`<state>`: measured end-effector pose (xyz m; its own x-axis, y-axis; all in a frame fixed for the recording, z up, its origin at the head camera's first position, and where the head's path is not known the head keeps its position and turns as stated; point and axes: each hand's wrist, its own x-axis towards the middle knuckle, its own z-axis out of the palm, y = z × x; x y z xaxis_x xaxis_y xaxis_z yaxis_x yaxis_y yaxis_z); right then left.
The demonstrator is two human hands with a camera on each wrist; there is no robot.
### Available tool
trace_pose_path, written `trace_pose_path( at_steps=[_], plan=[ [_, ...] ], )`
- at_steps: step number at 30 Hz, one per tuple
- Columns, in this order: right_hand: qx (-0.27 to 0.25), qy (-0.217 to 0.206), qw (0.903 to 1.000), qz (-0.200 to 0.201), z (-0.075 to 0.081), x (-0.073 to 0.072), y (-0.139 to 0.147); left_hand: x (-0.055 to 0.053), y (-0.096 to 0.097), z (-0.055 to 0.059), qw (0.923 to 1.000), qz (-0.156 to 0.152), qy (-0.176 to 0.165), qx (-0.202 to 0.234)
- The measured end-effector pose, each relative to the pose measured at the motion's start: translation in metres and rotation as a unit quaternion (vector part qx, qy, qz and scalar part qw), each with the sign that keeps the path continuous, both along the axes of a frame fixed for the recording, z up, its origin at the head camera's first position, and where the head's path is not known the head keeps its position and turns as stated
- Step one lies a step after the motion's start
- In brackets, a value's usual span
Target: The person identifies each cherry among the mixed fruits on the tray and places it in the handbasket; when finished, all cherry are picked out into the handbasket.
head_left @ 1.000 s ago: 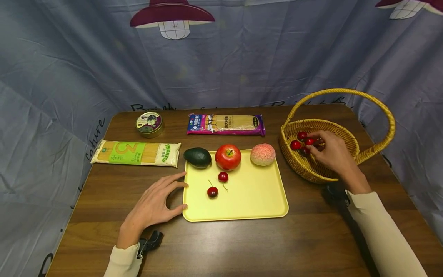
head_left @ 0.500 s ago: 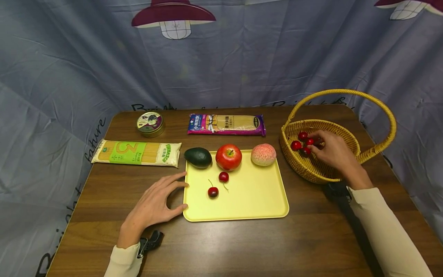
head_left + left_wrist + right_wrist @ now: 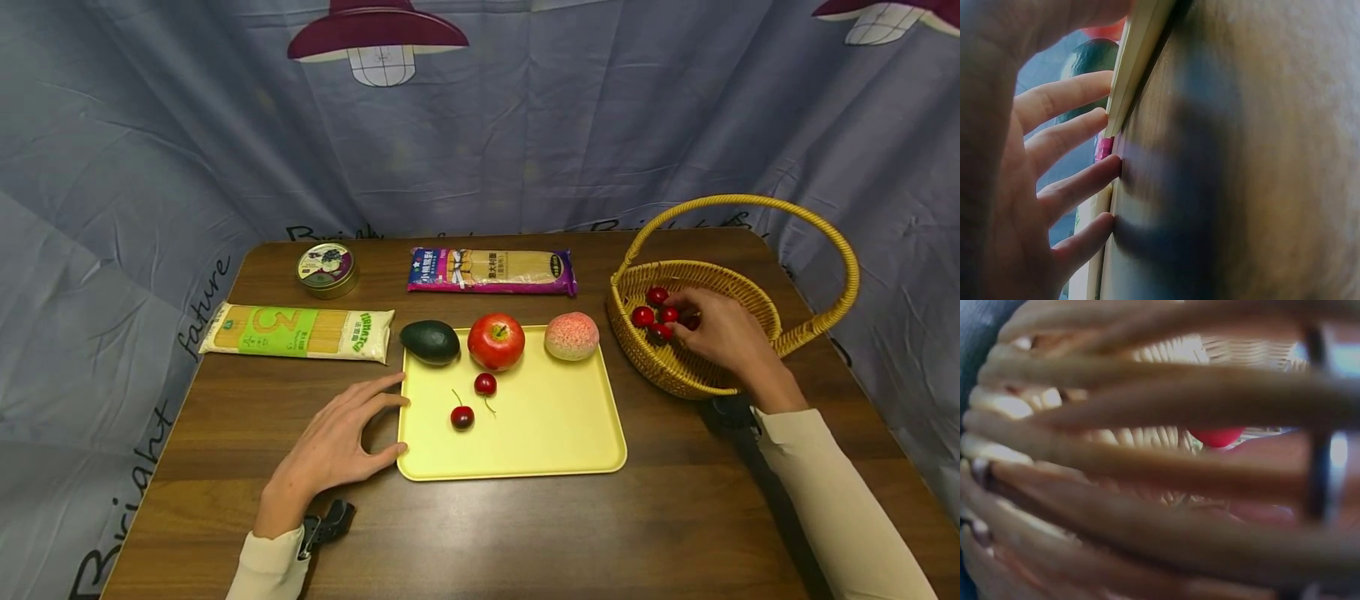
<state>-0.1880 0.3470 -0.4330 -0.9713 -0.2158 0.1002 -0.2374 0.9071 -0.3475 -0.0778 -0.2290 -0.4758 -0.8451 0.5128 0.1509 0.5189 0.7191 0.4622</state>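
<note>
My left hand [image 3: 333, 442] rests at the left edge of the yellow tray [image 3: 555, 433], thumb and fingertips touching its rim with the fingers spread. In the left wrist view, two fingers of the left hand [image 3: 1029, 169] meet the tray's side [image 3: 1135, 62]. My right hand [image 3: 716, 333] reaches into the wicker basket [image 3: 675, 379], thumb and index finger around a red cherry [image 3: 668, 314] among several others. Basket canes [image 3: 1147, 400] block much of the right wrist view, where one cherry [image 3: 1216, 436] shows. Two stemmed cherries, a lower [image 3: 462, 417] and an upper [image 3: 485, 384], lie on the tray.
Along the tray's far edge sit an avocado [image 3: 431, 342], a red apple [image 3: 496, 342] and a peach [image 3: 572, 336]. Pasta packs, one green [image 3: 296, 331] and one purple [image 3: 491, 271], lie beyond, near a round tin [image 3: 326, 270]. The basket's tall handle [image 3: 810, 217] arches beyond my right hand.
My right fingertips shift slightly among the cherries, and the ones beside the thumb move a little. The left hand and the tray stay still.
</note>
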Motion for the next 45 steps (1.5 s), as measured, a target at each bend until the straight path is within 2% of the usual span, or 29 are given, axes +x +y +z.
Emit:
trace_pose_path(
  at_steps=[8, 13, 18, 27, 34, 41, 45],
  plan=[
    [0.009, 0.018, 0.9998, -0.008, 0.002, 0.005, -0.001, 0.001, 0.000, 0.001, 1.0000, 0.002, -0.001, -0.001],
    [0.012, 0.041, 0.9990, -0.014, 0.013, 0.013, -0.012, 0.002, 0.000, 0.001, 1.0000, 0.002, -0.002, -0.001],
    [-0.009, 0.060, 0.9981, -0.005, 0.026, 0.023, -0.033, 0.002, -0.001, 0.001, 1.0000, 0.003, -0.001, 0.000],
    [-0.044, 0.121, 0.9904, 0.051, 0.034, 0.038, -0.078, 0.003, -0.002, 0.002, 1.0000, 0.004, -0.004, -0.002],
    [-0.078, 0.123, 0.9841, 0.102, 0.033, 0.045, -0.115, 0.002, -0.002, 0.001, 1.0000, 0.007, -0.004, -0.003],
    [-0.078, 0.122, 0.9796, 0.139, 0.031, 0.051, -0.143, 0.002, -0.001, 0.001, 0.9999, 0.007, -0.007, -0.004],
    [-0.085, 0.130, 0.9722, 0.175, 0.030, 0.053, -0.155, 0.000, 0.000, 0.002, 1.0000, 0.003, -0.004, -0.002]
  ],
)
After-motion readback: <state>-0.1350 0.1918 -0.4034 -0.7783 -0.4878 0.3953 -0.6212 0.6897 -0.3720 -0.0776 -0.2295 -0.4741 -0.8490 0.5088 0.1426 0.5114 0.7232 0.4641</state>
